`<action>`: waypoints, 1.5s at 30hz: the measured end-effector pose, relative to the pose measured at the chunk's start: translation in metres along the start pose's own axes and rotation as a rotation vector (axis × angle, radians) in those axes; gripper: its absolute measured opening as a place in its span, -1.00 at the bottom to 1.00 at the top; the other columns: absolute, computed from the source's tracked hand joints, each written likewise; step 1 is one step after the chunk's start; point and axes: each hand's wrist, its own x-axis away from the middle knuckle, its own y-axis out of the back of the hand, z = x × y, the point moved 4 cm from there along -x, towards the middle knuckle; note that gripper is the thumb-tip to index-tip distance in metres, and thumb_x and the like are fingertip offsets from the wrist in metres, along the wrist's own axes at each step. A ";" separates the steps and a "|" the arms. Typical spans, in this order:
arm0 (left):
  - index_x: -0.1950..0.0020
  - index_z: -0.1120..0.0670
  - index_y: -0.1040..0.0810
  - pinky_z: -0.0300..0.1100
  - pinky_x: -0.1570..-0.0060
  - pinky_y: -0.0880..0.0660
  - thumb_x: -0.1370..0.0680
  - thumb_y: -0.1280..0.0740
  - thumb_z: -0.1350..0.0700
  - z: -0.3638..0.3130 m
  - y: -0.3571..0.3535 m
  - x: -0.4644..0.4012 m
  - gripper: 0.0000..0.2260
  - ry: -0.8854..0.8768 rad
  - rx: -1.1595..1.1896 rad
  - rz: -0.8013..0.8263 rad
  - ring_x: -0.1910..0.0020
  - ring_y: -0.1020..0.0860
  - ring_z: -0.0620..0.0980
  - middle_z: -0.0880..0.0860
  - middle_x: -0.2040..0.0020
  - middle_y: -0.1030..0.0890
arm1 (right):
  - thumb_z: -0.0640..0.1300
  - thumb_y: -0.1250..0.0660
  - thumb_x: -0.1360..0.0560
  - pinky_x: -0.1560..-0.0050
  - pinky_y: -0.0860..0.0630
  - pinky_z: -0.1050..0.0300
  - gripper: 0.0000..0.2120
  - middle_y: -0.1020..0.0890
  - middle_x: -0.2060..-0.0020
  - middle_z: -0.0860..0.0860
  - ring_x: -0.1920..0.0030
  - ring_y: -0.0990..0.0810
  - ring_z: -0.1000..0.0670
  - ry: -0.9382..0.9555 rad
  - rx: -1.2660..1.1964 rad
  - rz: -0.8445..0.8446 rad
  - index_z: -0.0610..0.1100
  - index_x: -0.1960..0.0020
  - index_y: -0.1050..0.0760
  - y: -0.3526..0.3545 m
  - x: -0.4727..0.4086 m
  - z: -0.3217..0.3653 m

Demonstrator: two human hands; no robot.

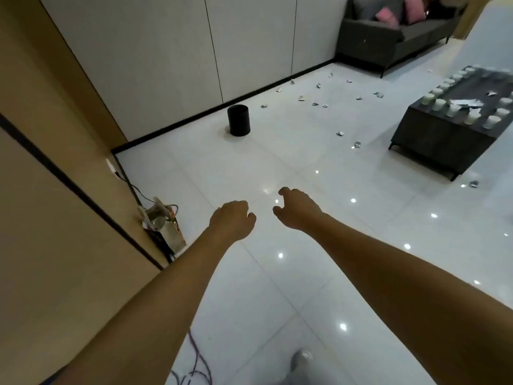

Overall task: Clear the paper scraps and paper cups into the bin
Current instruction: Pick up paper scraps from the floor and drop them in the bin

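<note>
A black round bin (238, 120) stands on the white tile floor by the wall's dark skirting. Several crumpled paper scraps (340, 133) lie scattered on the floor to its right, up toward the sofa. Several white paper cups (438, 104) stand along the edges of a dark coffee table (433, 140) at the right, with paper scraps (463, 102) on its top. My left hand (231, 219) and my right hand (297, 211) hang out in front of me over bare floor, fingers loosely curled, holding nothing. Both are well short of the bin.
A dark sofa (388, 43) with pink cushions sits at the back right. A paper bag (163, 226) with cables leans against the wooden panel wall on the left. Cables (194, 368) trail on the floor near my foot (301, 362). Another scrap (474, 183) lies by the table's near corner.
</note>
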 end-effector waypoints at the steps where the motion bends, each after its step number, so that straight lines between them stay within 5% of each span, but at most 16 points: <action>1: -0.25 0.20 -0.45 -0.11 -0.07 -0.41 -0.62 -0.12 0.01 -0.004 -0.001 -0.005 -0.66 -0.003 0.010 0.015 -0.13 -0.50 0.11 0.13 -0.17 -0.54 | -0.03 -0.22 -0.55 -0.20 -0.45 -0.10 -0.55 -0.47 -0.22 -0.11 -0.24 -0.45 -0.15 -0.014 -0.002 0.005 -0.13 -0.40 -0.29 0.003 -0.002 -0.003; 12: -0.19 0.18 -0.46 -0.15 0.03 -0.38 -0.61 -0.11 0.01 -0.039 0.009 -0.132 -0.69 0.010 -0.004 -0.012 0.02 -0.47 0.05 0.10 -0.09 -0.53 | -0.01 -0.23 -0.56 -0.22 -0.45 -0.09 -0.51 -0.47 -0.25 -0.11 -0.26 -0.45 -0.14 0.013 0.009 0.013 -0.13 -0.44 -0.26 0.045 -0.132 -0.045; 16: -0.22 0.18 -0.45 -0.12 -0.01 -0.41 -0.61 -0.12 0.00 -0.051 0.024 -0.189 -0.67 0.047 0.011 -0.021 -0.08 -0.51 0.10 0.10 -0.13 -0.53 | -0.02 -0.22 -0.56 -0.23 -0.44 -0.10 -0.50 -0.46 -0.27 -0.11 -0.28 -0.43 -0.14 0.037 0.023 0.022 -0.13 -0.45 -0.25 0.069 -0.190 -0.055; 25: 0.02 0.02 -0.31 -0.11 0.02 -0.43 -0.61 -0.12 -0.01 -0.059 0.039 -0.299 -0.88 0.080 0.029 -0.015 0.03 -0.48 0.06 0.01 0.05 -0.41 | -0.02 -0.21 -0.56 -0.21 -0.45 -0.10 -0.50 -0.45 -0.27 -0.10 -0.29 -0.42 -0.13 0.046 0.031 0.063 -0.12 -0.46 -0.24 0.097 -0.299 -0.072; 45: -0.15 0.14 -0.45 -0.13 0.07 -0.42 -0.60 -0.12 -0.01 0.022 0.108 -0.625 -0.73 0.106 0.062 0.043 -0.01 -0.52 0.08 0.08 -0.09 -0.52 | -0.01 -0.21 -0.57 -0.23 -0.45 -0.09 -0.49 -0.43 -0.31 -0.11 -0.30 -0.42 -0.13 0.022 0.010 0.104 -0.10 -0.47 -0.23 0.126 -0.638 -0.007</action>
